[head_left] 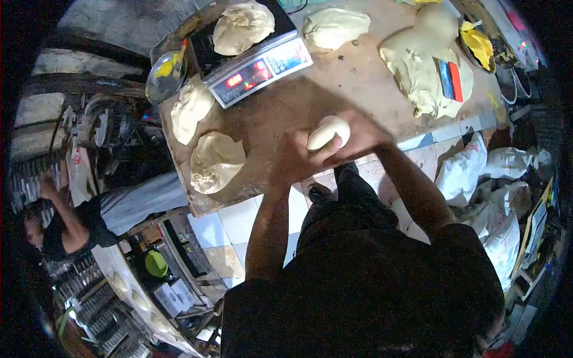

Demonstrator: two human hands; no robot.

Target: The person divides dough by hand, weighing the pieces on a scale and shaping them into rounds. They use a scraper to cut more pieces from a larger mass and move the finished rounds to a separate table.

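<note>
A smooth, pale piece of dough (327, 132) is held between my two hands over the near side of the wooden table (265, 116). My left hand (296, 158) is closed against its left and lower side, slightly blurred. Around its right side curls my right hand (363, 136). Beyond them, a digital scale (262, 71) with lit red digits carries a dough lump (243, 27). Two more lumps, one upper (191, 110) and one lower (216, 164), lie along the left edge. Another dough lump (336, 28) rests at the far middle.
A large dough mass (412, 71) at right bears a blue-and-red flat tool (450, 80). Bowls with yellow stuff stand at the right edge (477, 46) and left edge (165, 77). White sacks (462, 170) lie on the floor; another person (68, 224) is at left.
</note>
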